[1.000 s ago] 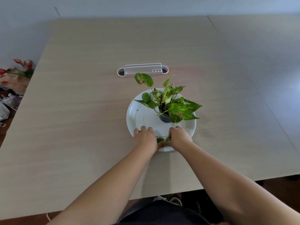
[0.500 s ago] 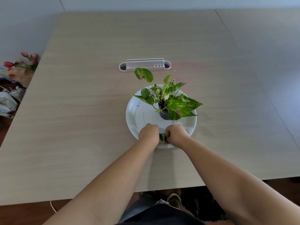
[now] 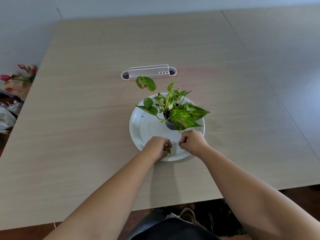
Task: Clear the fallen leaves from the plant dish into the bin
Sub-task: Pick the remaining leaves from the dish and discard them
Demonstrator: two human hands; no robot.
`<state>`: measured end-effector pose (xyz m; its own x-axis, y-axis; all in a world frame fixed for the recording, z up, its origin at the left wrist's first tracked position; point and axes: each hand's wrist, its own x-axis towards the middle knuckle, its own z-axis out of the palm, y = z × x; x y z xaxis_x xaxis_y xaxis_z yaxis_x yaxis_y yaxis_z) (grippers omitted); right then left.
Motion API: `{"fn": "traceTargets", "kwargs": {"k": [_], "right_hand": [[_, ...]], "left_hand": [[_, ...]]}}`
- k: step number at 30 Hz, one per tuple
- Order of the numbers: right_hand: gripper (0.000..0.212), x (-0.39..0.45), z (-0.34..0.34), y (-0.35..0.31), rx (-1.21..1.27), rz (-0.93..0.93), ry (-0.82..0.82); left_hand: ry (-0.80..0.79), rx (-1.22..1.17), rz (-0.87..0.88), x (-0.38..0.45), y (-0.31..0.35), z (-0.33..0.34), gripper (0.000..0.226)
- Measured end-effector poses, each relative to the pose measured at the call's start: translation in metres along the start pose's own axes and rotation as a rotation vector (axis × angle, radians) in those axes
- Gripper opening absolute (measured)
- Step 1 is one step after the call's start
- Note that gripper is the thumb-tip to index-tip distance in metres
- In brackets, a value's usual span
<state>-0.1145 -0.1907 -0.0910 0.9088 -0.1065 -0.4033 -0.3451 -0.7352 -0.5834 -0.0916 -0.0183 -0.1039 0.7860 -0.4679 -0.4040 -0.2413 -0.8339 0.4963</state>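
White dish, potted plant inside

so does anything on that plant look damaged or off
Yes. The tall leaf at the back has a brown, dried patch, and a front leaf over the pot has a brown spot too. Dark specks dot the dish.

Pale wood table, grey wall behind, dark wooden floor at left.
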Motion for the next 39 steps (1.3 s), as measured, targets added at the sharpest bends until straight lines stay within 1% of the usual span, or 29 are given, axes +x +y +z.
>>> {"fn": "traceTargets", "kwargs": {"k": [2,8,11,13,14,16,19,22,24,27,29,31,33,36,39], "right_hand": [[0.01,0.0,-0.002,0.002,0.023,-0.003,0.009],[0.008,0.0,-0.002,0.005,0.099,0.007,0.035],[0.007,-0.002,-0.003,0.005,0.138,0.016,0.056],[0.005,-0.006,-0.005,0.005,0.195,0.033,0.076],[0.004,-0.009,-0.007,0.005,0.244,0.055,0.088],[0.002,-0.016,-0.011,0.01,0.383,0.125,0.11],[0.012,-0.029,-0.019,0.028,0.692,0.224,0.164],[0.017,-0.048,-0.027,0.052,0.967,0.286,0.221],[0.016,-0.065,-0.031,0.068,1.086,0.329,0.264],[0.016,-0.091,-0.034,0.093,1.257,0.38,0.316],[0.018,-0.109,-0.035,0.112,1.337,0.405,0.346],[0.019,-0.126,-0.033,0.129,1.381,0.421,0.368],[0.019,-0.147,-0.033,0.148,1.412,0.446,0.403],[0.019,-0.177,-0.033,0.178,1.48,0.478,0.48],[0.018,-0.21,-0.033,0.21,1.549,0.523,0.563]], "left_hand": [[-0.035,0.06,0.059,0.002,0.0,-0.001,0.033],[-0.066,0.159,0.108,0.006,-0.001,-0.007,0.02],[-0.053,0.145,0.095,0.006,-0.002,-0.004,0.017],[-0.018,0.073,0.074,0.005,-0.004,-0.004,0.014],[0.02,-0.003,0.047,0.005,-0.006,-0.004,0.012],[0.132,-0.242,-0.069,0.001,-0.011,-0.007,0.007],[0.272,-0.635,-0.239,-0.008,-0.016,-0.015,0.009],[0.372,-1.002,-0.333,-0.018,-0.015,-0.021,0.007],[0.39,-1.143,-0.354,-0.023,-0.007,-0.021,0.007],[0.341,-1.244,-0.349,-0.031,0.021,-0.013,0.008],[0.255,-1.265,-0.317,-0.036,0.053,0.0,0.008],[0.138,-1.275,-0.276,-0.041,0.089,0.02,0.009],[-0.02,-1.253,-0.227,-0.048,0.13,0.048,0.012],[-0.255,-1.153,-0.17,-0.057,0.18,0.098,0.014],[-0.421,-1.026,-0.102,-0.064,0.219,0.144,0.015]]}}
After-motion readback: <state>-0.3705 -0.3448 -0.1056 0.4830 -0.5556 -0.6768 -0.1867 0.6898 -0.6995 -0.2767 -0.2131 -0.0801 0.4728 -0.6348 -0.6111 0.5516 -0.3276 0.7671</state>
